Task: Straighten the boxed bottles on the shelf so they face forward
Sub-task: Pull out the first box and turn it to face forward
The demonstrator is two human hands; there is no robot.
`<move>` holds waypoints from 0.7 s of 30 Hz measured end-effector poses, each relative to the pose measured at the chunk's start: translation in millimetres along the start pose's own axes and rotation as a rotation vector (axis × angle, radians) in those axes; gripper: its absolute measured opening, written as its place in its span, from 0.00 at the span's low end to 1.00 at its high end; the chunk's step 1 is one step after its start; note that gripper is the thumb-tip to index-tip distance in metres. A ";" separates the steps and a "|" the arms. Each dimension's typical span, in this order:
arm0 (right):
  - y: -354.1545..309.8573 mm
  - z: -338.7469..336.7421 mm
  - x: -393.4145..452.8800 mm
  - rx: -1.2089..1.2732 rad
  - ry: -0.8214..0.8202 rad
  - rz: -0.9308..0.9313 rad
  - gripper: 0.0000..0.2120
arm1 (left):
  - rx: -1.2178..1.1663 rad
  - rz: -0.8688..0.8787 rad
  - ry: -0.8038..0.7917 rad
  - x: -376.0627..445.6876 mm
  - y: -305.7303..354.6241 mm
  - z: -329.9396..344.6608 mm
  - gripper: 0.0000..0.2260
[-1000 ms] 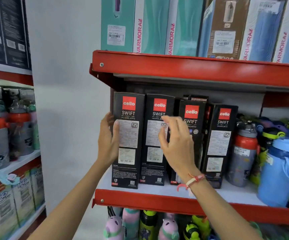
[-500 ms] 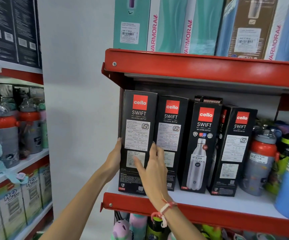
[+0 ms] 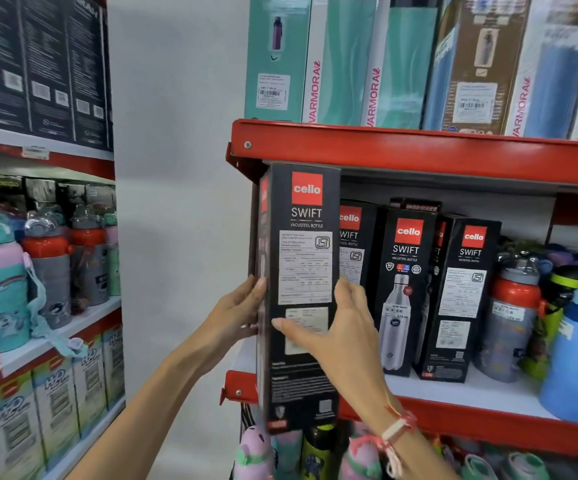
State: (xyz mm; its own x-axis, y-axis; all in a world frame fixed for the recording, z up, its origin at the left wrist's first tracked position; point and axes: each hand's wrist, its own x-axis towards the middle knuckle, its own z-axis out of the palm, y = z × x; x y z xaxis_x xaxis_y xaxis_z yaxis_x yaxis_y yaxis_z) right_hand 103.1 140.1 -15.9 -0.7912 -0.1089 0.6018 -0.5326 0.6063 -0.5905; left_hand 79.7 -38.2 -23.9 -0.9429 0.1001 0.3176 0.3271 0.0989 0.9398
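A tall black Cello Swift box (image 3: 301, 258) is held out in front of the red shelf (image 3: 454, 415), its label side toward me and its base below the shelf lip. My left hand (image 3: 237, 315) grips its left edge and my right hand (image 3: 336, 327) grips its right edge with the thumb across the front. Three more black Cello boxes stand on the shelf: one (image 3: 355, 242) partly hidden behind the held box, one (image 3: 403, 292) showing a bottle picture, and one (image 3: 460, 299) showing its label side.
Loose red-capped and blue bottles (image 3: 516, 317) crowd the shelf's right end. Teal and blue Varmora boxes (image 3: 343, 57) fill the shelf above. Small bottles (image 3: 315, 452) sit below. A second rack (image 3: 48, 271) with bottles stands at the left beyond a white wall.
Both hands took hold of the leftmost box and drew it off the shelf toward me. My right hand shifted from the neighbouring boxes onto this box's right edge.
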 end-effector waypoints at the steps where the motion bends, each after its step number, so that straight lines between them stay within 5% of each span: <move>1: -0.7 -2.8 -0.3 0.000 -0.016 -0.004 0.53 | 0.002 0.012 0.005 -5.0 0.4 0.8 0.25; 5: -7.5 -13.8 8.3 0.022 -0.131 -0.023 0.63 | 0.036 0.062 0.100 -17.0 4.4 0.6 0.24; 11: 9.6 -2.1 48.6 0.074 -0.281 -0.031 0.66 | 0.201 0.195 0.295 -14.3 16.4 -4.3 0.24; 16: 17.9 21.0 72.7 0.232 -0.263 -0.086 0.49 | 0.388 0.243 0.355 10.8 12.4 -8.4 0.28; 21: 32.8 56.9 86.3 0.223 -0.196 -0.051 0.48 | 0.454 0.183 0.406 38.4 -10.9 -16.0 0.28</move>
State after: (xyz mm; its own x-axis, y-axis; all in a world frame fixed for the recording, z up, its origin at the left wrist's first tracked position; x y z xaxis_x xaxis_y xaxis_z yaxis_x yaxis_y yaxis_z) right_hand 0.3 105.8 -13.9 -0.7932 -0.2982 0.5309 -0.6087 0.4109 -0.6787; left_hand 38.9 -51.3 -19.9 -0.7888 -0.2193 0.5742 0.3953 0.5342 0.7472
